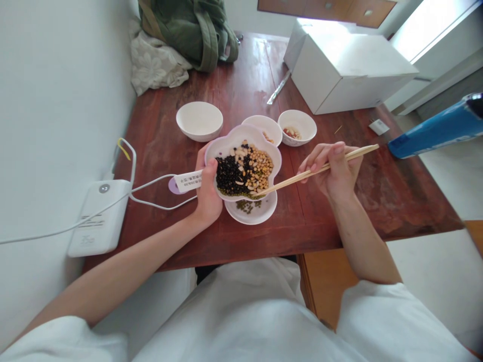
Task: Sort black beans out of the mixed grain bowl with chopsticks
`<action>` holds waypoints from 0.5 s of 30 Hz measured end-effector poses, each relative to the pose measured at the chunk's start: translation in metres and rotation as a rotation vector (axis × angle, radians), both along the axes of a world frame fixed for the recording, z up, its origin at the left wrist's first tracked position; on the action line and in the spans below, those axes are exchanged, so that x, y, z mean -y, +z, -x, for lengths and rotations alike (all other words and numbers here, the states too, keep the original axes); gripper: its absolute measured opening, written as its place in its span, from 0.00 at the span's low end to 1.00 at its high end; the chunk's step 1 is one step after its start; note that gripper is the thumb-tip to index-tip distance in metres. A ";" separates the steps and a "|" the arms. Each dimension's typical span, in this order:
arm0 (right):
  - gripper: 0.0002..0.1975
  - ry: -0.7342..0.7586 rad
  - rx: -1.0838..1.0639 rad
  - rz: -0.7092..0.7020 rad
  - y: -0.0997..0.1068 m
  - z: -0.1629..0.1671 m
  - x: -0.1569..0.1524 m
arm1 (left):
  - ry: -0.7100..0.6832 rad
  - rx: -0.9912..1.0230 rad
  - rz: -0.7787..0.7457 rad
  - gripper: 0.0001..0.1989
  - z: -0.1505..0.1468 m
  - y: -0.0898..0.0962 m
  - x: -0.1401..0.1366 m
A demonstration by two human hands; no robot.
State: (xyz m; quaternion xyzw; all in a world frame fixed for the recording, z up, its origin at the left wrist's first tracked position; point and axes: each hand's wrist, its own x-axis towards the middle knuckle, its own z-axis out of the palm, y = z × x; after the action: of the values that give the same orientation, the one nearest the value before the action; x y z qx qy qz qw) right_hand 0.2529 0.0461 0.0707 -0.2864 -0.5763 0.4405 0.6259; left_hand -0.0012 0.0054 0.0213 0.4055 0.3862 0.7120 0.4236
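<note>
My left hand grips the rim of a flower-shaped tray, thumb on its near-left edge, and holds it tilted over a small white dish. Black beans, yellow soybeans, pale peanuts and some green mung beans lie in the tray. A white printed label sticks out by my left thumb. Wooden chopsticks are pinched in my right hand, their tips at the mung beans along the tray's near edge. More mung beans rest in the dish below.
Behind the tray stand a white bowl, a bowl with a few soybeans and one with peanuts. A white power bank with cables lies left. A white box, green bag and blue cylinder stand farther out.
</note>
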 end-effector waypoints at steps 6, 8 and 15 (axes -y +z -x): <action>0.32 -0.008 0.002 -0.008 0.000 0.000 -0.002 | -0.006 -0.090 -0.003 0.21 0.000 -0.003 -0.002; 0.32 -0.004 0.008 -0.010 0.000 -0.001 -0.002 | 0.004 -0.111 -0.001 0.21 0.000 -0.003 -0.002; 0.32 0.005 0.010 -0.030 0.001 -0.002 0.001 | 0.019 -0.047 -0.003 0.14 0.001 -0.003 0.000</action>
State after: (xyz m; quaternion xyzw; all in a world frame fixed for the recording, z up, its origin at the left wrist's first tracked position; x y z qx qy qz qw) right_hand 0.2546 0.0455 0.0713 -0.2779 -0.5868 0.4319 0.6261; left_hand -0.0017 0.0054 0.0184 0.4191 0.3989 0.7067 0.4071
